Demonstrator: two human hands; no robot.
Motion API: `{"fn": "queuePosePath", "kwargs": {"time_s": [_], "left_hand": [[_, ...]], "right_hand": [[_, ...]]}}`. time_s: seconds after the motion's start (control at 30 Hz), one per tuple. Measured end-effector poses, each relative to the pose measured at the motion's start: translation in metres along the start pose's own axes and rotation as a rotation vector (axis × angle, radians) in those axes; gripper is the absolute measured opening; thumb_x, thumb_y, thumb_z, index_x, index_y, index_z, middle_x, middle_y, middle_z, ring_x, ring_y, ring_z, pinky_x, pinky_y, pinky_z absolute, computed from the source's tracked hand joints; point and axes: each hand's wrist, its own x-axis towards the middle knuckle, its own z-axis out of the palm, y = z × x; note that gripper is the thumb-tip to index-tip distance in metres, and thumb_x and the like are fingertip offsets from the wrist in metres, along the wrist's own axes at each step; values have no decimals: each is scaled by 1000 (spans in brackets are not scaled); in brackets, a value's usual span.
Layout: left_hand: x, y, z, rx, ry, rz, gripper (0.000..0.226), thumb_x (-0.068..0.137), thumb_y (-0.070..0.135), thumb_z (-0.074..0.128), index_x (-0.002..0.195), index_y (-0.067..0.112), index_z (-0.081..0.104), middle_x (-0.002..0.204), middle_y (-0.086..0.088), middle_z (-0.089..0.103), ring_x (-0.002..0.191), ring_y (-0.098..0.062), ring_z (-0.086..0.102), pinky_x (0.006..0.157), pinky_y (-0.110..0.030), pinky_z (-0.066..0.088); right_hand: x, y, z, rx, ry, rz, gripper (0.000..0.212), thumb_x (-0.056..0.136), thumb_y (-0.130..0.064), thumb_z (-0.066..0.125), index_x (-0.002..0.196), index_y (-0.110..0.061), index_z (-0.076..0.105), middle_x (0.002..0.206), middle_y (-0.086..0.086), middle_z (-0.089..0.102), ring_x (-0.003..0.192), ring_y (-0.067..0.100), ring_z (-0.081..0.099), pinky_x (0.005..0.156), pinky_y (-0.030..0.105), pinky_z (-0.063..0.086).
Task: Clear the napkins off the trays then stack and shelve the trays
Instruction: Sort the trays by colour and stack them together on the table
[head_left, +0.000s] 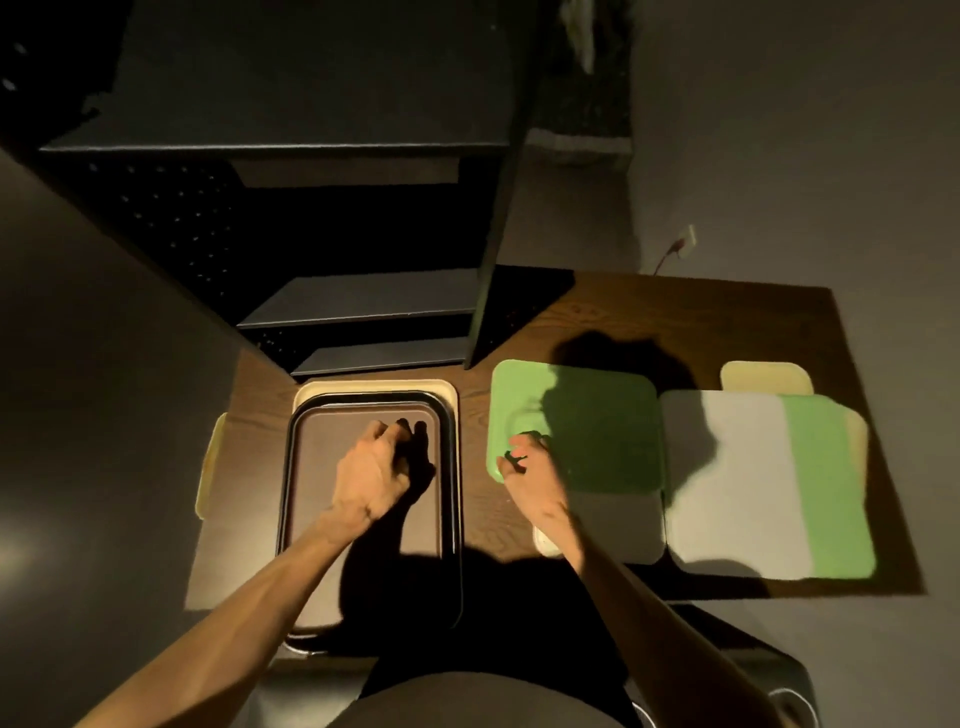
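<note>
Brown and dark-rimmed, a tray (363, 519) lies on a cream tray (376, 387) at the left of the wooden table (623, 312), in front of a dark shelf unit (337, 301); the left hand (371, 475) hovers over or rests on the brown tray, fingers curled loosely, holding nothing that can be seen; the right hand (530, 467) pinches the near-left corner of a green tray (597, 415); a grey tray (727, 478) overlaps a second green tray (836, 483) at the right; a pale yellow tray (766, 376) shows beyond them; another yellow tray edge (210, 462) sticks out at the table's left side.
</note>
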Motion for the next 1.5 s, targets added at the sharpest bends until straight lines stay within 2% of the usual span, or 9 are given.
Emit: {"fn": "queuePosePath", "kwargs": {"time_s": [0.43, 0.57, 0.7, 0.77, 0.87, 1.0, 1.1, 1.3, 1.5], "left_hand": [[29, 145, 95, 192, -218, 153, 53, 82, 14, 60, 133, 15, 47, 132, -9, 42, 112, -29, 58, 91, -38, 55], [34, 179, 129, 315, -268, 122, 69, 81, 15, 63, 144, 15, 33, 146, -13, 29, 134, -31, 35, 102, -40, 49], [40, 203, 159, 456, -327, 89, 96, 78, 16, 70, 154, 19, 11, 158, -19, 6, 148, -37, 6, 113, -53, 32], [44, 211, 171, 500, -352, 96, 102, 80, 12, 67, 155, 22, -1, 161, -18, -10, 149, -40, -9, 115, -60, 17], [50, 217, 188, 522, -354, 112, 108, 77, 3, 61, 154, 26, -11, 159, -20, -20, 146, -44, -16, 113, -70, 13], [56, 220, 207, 547, -332, 102, 116, 78, 28, 70, 147, 36, -24, 160, -17, -20, 147, -44, -14, 110, -72, 18], [60, 223, 215, 561, -319, 112, 112, 81, 30, 68, 146, 38, -23, 159, -18, -20, 146, -46, -12, 108, -74, 18], [63, 231, 222, 556, -320, 80, 106, 88, 29, 63, 148, 33, -24, 150, -22, -38, 143, -52, -17, 108, -76, 12], [65, 232, 221, 548, -293, 87, 93, 91, 59, 45, 150, 31, -20, 157, -22, -27, 144, -50, -15, 109, -75, 14]], "right_hand": [[12, 135, -139, 39, 185, 52, 26, 87, -15, 68, 111, -6, 66, 106, 6, 64, 84, 19, 65, 82, 27, 54], [17, 173, -180, 62, 201, 103, 19, 87, -10, 66, 103, 0, 67, 99, 3, 63, 84, 17, 59, 71, 14, 38], [24, 208, -216, 57, 279, 140, 1, 86, -11, 62, 86, -11, 61, 96, 3, 61, 86, 12, 52, 67, 12, 32], [28, 228, -230, 38, 356, 173, 16, 83, -15, 61, 94, -5, 66, 94, 4, 62, 83, 18, 58, 69, 16, 41], [36, 265, -243, 3, 443, 221, 25, 77, -13, 68, 100, -3, 64, 90, 17, 69, 81, 32, 67, 68, 39, 57], [37, 284, -258, -27, 446, 373, 44, 79, -19, 68, 119, -1, 60, 111, 24, 63, 104, 38, 59, 87, 44, 51], [35, 283, -266, 44, 393, 455, 60, 81, -26, 69, 133, -3, 50, 128, 25, 54, 118, 40, 51, 99, 48, 44], [45, 307, -269, 114, 358, 483, 62, 69, -35, 69, 121, -5, 54, 112, 19, 65, 102, 36, 63, 86, 49, 54], [45, 298, -286, 282, 327, 527, 60, 65, -39, 81, 109, -6, 57, 99, 8, 64, 89, 26, 62, 75, 37, 53]]}}
